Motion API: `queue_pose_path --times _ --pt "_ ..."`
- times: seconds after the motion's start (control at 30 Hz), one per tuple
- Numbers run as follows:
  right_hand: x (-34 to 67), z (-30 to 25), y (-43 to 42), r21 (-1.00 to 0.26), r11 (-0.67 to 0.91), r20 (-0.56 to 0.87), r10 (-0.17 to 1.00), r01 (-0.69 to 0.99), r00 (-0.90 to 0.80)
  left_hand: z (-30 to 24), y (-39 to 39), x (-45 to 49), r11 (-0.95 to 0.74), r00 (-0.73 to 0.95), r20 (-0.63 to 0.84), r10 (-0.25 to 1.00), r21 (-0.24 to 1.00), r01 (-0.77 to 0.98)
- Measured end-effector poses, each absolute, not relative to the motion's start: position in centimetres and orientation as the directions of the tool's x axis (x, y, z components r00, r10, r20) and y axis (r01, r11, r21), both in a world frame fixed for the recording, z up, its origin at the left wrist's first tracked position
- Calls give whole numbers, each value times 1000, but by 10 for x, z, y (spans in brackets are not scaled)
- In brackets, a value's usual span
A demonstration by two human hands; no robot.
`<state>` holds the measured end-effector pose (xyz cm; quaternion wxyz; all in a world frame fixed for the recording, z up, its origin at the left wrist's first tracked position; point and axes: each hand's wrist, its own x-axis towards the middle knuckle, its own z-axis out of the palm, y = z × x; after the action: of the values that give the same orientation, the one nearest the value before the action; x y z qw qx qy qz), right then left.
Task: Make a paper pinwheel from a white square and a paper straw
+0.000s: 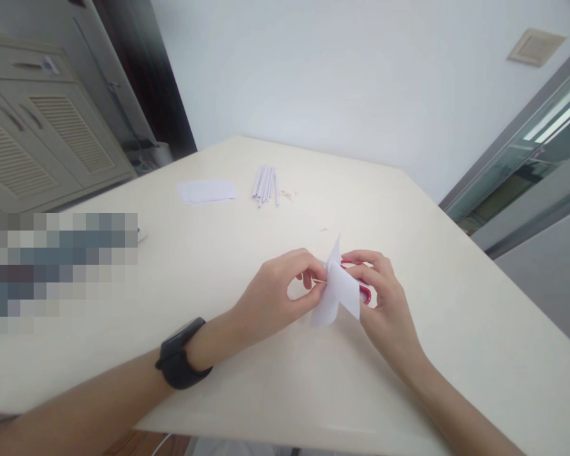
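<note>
A white paper pinwheel (331, 292) with folded, curling blades is upright between my hands above the table. My left hand (282, 282), with a black watch on its wrist, pinches a thin wooden toothpick (318, 280) whose far end meets the middle of the paper. On the right side, the curled fingers of my right hand (382, 285) hold the pinwheel's blade edge; part of this grip is hidden by the paper. Red-handled scissors (366, 294) show behind the paper and right fingers, mostly covered. Whether they touch the right hand I cannot tell.
Farther back on the white table (194, 247) are rolled white paper sticks (265, 183), a few toothpicks (287, 196) and flat paper sheets (206, 191). A small scrap (323, 229) lies nearer. The white wall (313, 82) borders the far edge; a blurred patch covers the left.
</note>
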<state>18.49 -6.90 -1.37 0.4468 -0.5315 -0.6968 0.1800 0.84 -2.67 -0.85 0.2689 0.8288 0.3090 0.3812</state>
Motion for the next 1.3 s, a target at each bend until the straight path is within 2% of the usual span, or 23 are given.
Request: queue_pose_path --times 0.37,0.53,0.9,1.07,1.3 --pt "184 -16 -67 -736 365 415 909 570 -46 -12 -25 9 -674 523 464 715 658 337" --pt "185 -20 -65 -738 387 437 899 553 -46 -16 -24 8 -730 535 514 671 586 353" --pt "185 -23 -64 -764 377 430 902 523 -22 -20 -22 7 -782 524 586 618 525 336" --pt "184 -23 -65 -750 375 447 894 544 0 -17 -23 8 -722 500 544 674 629 288" --pt "180 -18 -68 -723 392 500 865 569 39 -17 -9 7 -418 509 285 812 893 168"
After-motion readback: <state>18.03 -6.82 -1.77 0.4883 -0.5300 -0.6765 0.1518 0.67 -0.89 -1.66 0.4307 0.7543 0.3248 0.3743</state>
